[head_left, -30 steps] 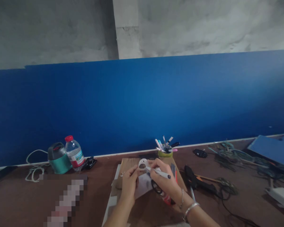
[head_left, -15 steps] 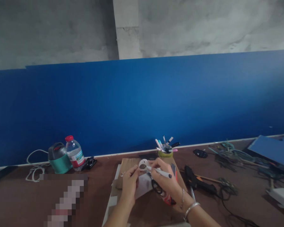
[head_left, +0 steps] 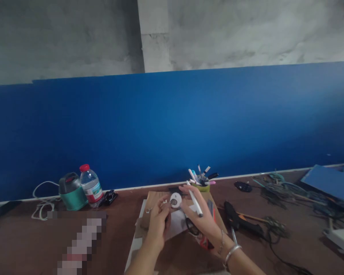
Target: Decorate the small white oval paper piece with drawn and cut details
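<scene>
My left hand pinches a small white round piece with dark markings on its face. In my right hand a white marker pen rests slanted between the fingers, its dark end toward the wrist. The right fingertips touch or nearly touch the right edge of the round piece. Below the hands lie a white sheet of paper and a piece of brown cardboard. Scissors with black loops show partly beneath my right hand.
A pen cup full of pens stands behind my hands. To the right lie a black glue gun, tangled wires and a blue sheet. At left are a red-capped bottle and a teal container.
The marker has swung away from the round piece to a steeper slant in my right hand. My right fingers have spread and come to the piece's right edge, and the piece has turned.
</scene>
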`<state>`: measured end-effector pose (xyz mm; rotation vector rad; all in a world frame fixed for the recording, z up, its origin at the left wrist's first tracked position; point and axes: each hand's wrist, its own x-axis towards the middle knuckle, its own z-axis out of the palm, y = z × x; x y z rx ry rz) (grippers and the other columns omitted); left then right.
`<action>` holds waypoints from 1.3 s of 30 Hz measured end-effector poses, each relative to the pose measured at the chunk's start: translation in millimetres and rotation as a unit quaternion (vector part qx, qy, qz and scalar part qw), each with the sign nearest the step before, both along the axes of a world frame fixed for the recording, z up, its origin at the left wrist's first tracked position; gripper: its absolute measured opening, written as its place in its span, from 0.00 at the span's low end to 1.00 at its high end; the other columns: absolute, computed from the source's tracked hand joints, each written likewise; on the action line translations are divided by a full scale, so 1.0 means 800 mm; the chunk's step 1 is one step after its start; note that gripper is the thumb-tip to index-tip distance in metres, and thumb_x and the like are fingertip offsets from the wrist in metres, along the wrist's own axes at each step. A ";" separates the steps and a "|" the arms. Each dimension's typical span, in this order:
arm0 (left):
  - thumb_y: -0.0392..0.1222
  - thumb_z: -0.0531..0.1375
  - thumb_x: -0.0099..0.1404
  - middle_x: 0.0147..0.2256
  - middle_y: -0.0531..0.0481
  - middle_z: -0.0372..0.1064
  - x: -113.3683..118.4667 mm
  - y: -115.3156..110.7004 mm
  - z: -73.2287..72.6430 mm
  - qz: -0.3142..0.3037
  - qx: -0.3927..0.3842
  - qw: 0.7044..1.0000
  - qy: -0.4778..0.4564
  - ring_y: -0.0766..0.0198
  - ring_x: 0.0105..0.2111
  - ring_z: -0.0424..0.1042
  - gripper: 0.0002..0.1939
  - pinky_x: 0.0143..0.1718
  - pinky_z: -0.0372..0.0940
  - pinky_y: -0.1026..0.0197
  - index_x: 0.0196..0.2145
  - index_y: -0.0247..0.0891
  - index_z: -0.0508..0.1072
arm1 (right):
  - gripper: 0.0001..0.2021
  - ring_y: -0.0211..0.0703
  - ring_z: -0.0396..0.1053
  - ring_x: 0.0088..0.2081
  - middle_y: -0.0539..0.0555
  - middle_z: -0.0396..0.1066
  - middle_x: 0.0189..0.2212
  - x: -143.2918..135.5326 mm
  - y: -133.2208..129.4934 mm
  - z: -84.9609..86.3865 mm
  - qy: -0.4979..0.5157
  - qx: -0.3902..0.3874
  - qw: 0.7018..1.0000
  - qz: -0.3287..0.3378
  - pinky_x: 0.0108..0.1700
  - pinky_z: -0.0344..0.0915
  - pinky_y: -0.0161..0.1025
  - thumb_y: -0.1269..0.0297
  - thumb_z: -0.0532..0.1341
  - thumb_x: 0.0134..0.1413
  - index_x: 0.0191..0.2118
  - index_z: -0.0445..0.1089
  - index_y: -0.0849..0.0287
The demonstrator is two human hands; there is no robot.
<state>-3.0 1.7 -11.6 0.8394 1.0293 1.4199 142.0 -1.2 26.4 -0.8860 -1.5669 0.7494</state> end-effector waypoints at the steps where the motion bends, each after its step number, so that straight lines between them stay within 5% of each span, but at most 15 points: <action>1: 0.56 0.64 0.47 0.13 0.63 0.55 0.000 -0.001 0.001 -0.013 -0.003 1.000 -0.014 0.76 0.11 0.44 0.32 0.13 0.38 0.70 0.47 0.36 0.66 | 0.21 0.47 0.65 0.51 0.57 0.66 0.51 -0.002 0.001 -0.006 -0.003 -0.002 0.999 0.039 0.51 0.62 0.40 0.63 0.59 0.50 0.51 0.58 0.54; 4: 0.55 0.65 0.47 0.13 0.64 0.53 0.002 -0.004 0.003 -0.049 -0.011 0.998 -0.031 0.77 0.11 0.45 0.30 0.13 0.37 0.70 0.45 0.37 0.67 | 0.22 0.43 0.69 0.44 0.55 0.67 0.48 -0.009 0.000 -0.016 -0.017 -0.024 0.996 0.085 0.46 0.65 0.38 0.66 0.58 0.49 0.52 0.55 0.54; 7: 0.53 0.64 0.48 0.13 0.64 0.52 0.003 -0.005 0.004 -0.063 -0.015 0.998 -0.012 0.77 0.11 0.45 0.27 0.14 0.36 0.69 0.42 0.35 0.68 | 0.20 0.41 0.70 0.39 0.52 0.69 0.40 -0.013 -0.005 -0.015 -0.042 -0.032 0.997 0.047 0.41 0.66 0.36 0.68 0.58 0.49 0.50 0.57 0.54; 15: 0.49 0.63 0.48 0.27 0.51 0.70 0.003 0.002 -0.002 0.069 0.012 0.997 0.031 0.73 0.17 0.59 0.18 0.19 0.53 0.68 0.35 0.36 0.70 | 0.20 0.44 0.68 0.38 0.55 0.68 0.39 -0.012 0.006 -0.032 -0.158 0.082 0.982 -0.057 0.41 0.65 0.38 0.72 0.56 0.48 0.49 0.58 0.57; 21: 0.54 0.64 0.47 0.24 0.49 0.71 0.003 0.003 -0.004 0.055 0.057 0.992 0.099 0.62 0.25 0.68 0.17 0.25 0.58 0.65 0.27 0.36 0.73 | 0.24 0.49 0.65 0.43 0.57 0.66 0.40 -0.012 0.005 -0.041 -0.242 0.123 0.961 -0.049 0.43 0.64 0.44 0.79 0.53 0.44 0.50 0.59 0.56; 32: 0.57 0.64 0.46 0.12 0.63 0.48 -0.004 0.007 -0.012 0.071 -0.002 0.997 0.019 0.75 0.13 0.47 0.20 0.15 0.42 0.69 0.21 0.37 0.66 | 0.11 0.47 0.67 0.46 0.54 0.70 0.41 -0.006 -0.002 -0.040 -0.137 0.129 0.978 -0.089 0.48 0.63 0.42 0.66 0.50 0.58 0.43 0.67 0.53; 39: 0.55 0.65 0.45 0.12 0.61 0.52 0.000 0.004 -0.002 0.104 -0.020 0.993 0.048 0.74 0.13 0.49 0.18 0.15 0.43 0.69 0.23 0.36 0.70 | 0.04 0.43 0.70 0.31 0.51 0.72 0.28 -0.011 -0.004 -0.042 -0.135 0.073 0.985 -0.080 0.35 0.66 0.36 0.71 0.54 0.46 0.29 0.64 0.56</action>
